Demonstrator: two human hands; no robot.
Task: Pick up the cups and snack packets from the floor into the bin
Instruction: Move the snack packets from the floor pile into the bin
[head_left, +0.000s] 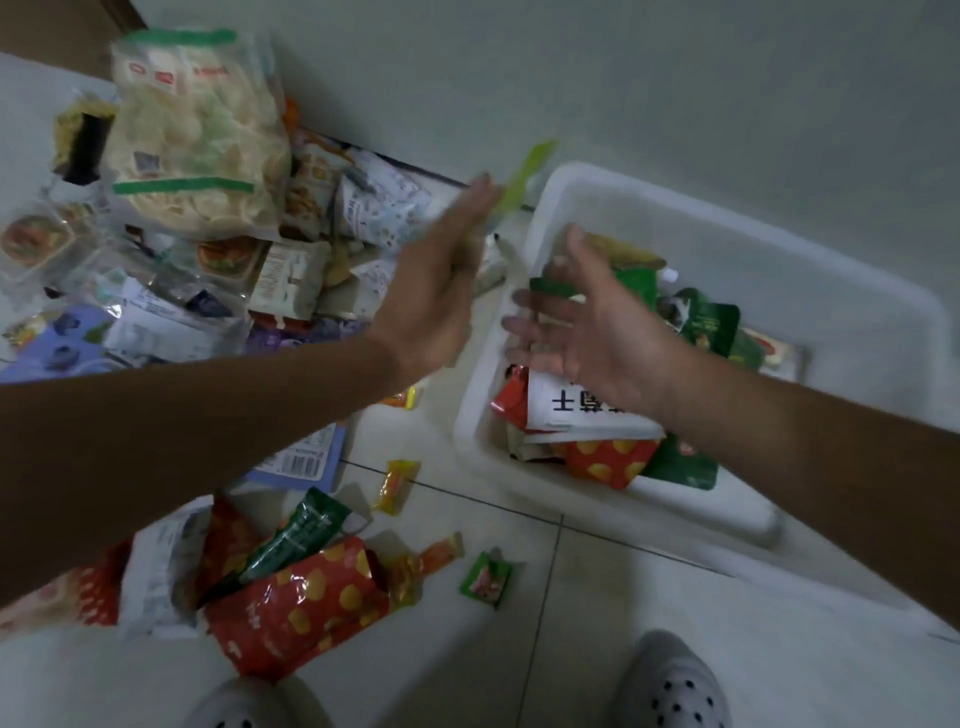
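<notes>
Grey clogs (670, 686) at frame bottom, on the tiled floor (597, 597).

Progress: partly done, my estimate well under half.
- White bin (779, 270) by the wall already holds a layer: red dotted packet (608, 460), white printed packet (582, 410), green pouches (711, 322).
- Left on the floor near the feet: red dotted bag (296, 603), dark green pouch (296, 535), yellow sachet (397, 486), orange sachet (441, 553), small green sachet (485, 571).
- Further out to the left is the main pile, topped by a big cracker bag (192, 135) with mixed wrappers under and around it. That is most of the remaining work.
- Cups: can't pick any out, on the floor or in the bin.

Hands:
- Left hand (436, 301) is out between the pile and the bin's near-left corner, seen edge-on, with its fingers (478, 197) straight. A green-edged packet (519, 176) sits right at the fingertips, just short of the bin rim. It is too motion-blurred to say whether it's pinched or loose.
- Right hand (597, 332) is over the left part of the bin, palm facing left, fingers (535, 301) spread wide. It holds nothing, and I can't tell whether it touches the packets below.

Likely step: getting the green-edged packet into the bin.
</notes>
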